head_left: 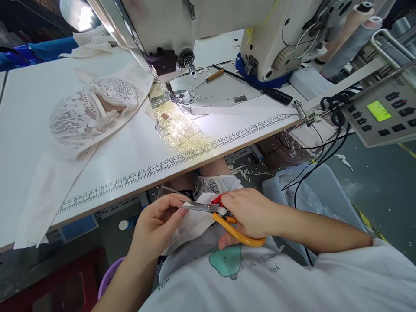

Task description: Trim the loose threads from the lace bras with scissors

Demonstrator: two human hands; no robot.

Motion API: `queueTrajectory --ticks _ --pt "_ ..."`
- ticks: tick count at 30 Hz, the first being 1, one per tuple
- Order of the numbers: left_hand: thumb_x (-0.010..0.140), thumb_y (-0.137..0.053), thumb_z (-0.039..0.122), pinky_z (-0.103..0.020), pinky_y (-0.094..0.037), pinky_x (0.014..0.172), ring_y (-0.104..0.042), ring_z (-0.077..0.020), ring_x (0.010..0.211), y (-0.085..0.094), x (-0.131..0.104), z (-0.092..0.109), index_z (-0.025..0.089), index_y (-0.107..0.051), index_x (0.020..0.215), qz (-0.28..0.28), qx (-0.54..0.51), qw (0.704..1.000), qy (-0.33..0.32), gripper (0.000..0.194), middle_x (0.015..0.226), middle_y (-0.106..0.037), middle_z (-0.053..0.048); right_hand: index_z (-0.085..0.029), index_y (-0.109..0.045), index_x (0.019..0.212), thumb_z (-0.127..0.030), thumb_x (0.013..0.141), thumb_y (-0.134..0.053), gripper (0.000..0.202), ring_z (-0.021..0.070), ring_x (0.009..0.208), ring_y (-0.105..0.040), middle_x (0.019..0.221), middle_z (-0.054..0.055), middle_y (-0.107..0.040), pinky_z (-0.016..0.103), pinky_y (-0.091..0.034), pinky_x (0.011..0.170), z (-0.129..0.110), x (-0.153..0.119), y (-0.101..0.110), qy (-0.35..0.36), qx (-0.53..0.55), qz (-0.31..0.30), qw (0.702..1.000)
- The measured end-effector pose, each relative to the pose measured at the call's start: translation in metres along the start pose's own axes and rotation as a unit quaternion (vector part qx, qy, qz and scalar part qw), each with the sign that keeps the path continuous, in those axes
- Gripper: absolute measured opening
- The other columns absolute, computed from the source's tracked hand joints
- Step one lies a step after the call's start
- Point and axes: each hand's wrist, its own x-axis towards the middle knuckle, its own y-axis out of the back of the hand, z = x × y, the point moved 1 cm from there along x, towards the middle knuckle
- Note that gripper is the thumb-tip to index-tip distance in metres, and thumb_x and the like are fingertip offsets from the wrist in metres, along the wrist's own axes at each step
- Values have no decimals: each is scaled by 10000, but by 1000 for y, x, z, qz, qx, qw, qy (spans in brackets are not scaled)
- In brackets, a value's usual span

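Over my lap, my right hand point(248, 212) is closed around the scissors point(238, 234), which have one yellow-orange handle and some red by the fingers. The blades point left and reach the edge of a white fabric piece point(195, 223). My left hand point(159, 223) pinches that fabric's edge between thumb and fingers, right at the blade tips. Part of the fabric drapes down over my lap, and white lace shows just behind it. On the sewing table point(130, 156) lies a white lace bra point(94, 110), its band hanging over the front edge.
A sewing machine point(221, 17) stands over the table, with a wooden-handled awl point(214, 76) and a black-handled tool point(277, 95) near its base. A control panel point(383, 108) juts out at right. Below are a translucent bin point(338, 195), dangling cables and a red stool point(84, 277).
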Motion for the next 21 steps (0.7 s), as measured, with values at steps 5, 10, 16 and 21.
queueTrajectory --ticks 5,10,16,21 --pt "709 -662 222 -257 -465 661 -594 -177 752 0 1 -2 205 -636 660 0 -2 1000 4 58 800 -661 -39 -143 -541 900 -690 695 -501 585 292 803 -623 874 108 -645 383 -498 667 -2 0 0 -7 -3 -11 1000" --pt "703 -673 239 -252 -464 659 -592 -173 750 1 1 -4 204 -633 659 2 -13 1000 12 69 798 -664 -34 -143 -531 900 -682 701 -506 575 287 791 -625 854 106 -643 370 -489 658 -3 0 -3 -12 2 -7 1000" --pt "713 -671 255 -226 -468 618 -586 -156 725 0 2 -4 189 -642 665 -16 -16 999 37 87 789 -651 -37 -172 -481 766 -654 589 -647 540 208 689 -565 773 53 -586 308 -445 598 8 -1 3 3 97 64 993" --pt "703 -673 286 -223 -473 581 -590 -159 714 -2 4 -5 181 -633 650 -22 -16 999 38 124 805 -657 -43 -179 -462 823 -448 538 -777 503 144 691 -513 819 17 -572 256 -420 618 10 3 9 33 262 182 947"
